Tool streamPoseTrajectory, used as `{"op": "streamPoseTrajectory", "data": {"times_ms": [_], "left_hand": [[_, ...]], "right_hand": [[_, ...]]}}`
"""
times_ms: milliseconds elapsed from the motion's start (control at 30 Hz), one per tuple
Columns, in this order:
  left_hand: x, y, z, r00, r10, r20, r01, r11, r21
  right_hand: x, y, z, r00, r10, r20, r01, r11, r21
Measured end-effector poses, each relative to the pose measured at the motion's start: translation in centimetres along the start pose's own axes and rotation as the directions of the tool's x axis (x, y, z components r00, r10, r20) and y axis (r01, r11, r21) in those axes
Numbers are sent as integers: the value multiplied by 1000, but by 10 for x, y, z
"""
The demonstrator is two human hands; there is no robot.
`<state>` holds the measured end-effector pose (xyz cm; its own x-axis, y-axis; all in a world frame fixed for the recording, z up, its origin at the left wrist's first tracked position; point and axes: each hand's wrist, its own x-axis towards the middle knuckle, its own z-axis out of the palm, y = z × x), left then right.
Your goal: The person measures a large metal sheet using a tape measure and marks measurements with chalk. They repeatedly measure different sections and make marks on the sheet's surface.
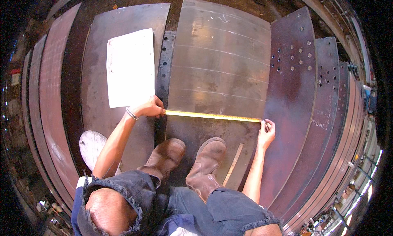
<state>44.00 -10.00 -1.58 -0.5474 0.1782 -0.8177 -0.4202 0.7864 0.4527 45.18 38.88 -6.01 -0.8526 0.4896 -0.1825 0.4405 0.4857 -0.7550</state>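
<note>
A yellow tape measure [213,115] stretches across a grey steel plate [221,56] marked with several pale cross lines. My left hand [152,107], with a chain bracelet at the wrist, is closed on the tape at the plate's left edge. At the right edge, my right hand [267,131] pinches the other end between thumb and fingers. The tape lies taut, nearly level, just beyond the toes of my brown boots [208,158]. Which hand has the tape's case cannot be made out.
A white sheet [131,68] lies on the left plate [96,88]. Near my right boot rests a narrow ruler-like strip [233,164]. Drilled dark plates [292,84] overlap at the right; more long plates [57,72] stand at the left. A pale rounded object [92,148] is beside my left forearm.
</note>
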Motion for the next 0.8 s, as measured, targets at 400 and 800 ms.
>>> {"op": "streamPoseTrajectory", "data": {"times_ms": [400,800], "left_hand": [[1,2,0,1000,-8,-3,8,999,38],[-3,-7,-3,1000,22,10,-24,981,191]], "right_hand": [[-1,-2,1,998,-59,6,59,998,34],[-6,-21,8,997,-76,0,76,992,-103]]}}
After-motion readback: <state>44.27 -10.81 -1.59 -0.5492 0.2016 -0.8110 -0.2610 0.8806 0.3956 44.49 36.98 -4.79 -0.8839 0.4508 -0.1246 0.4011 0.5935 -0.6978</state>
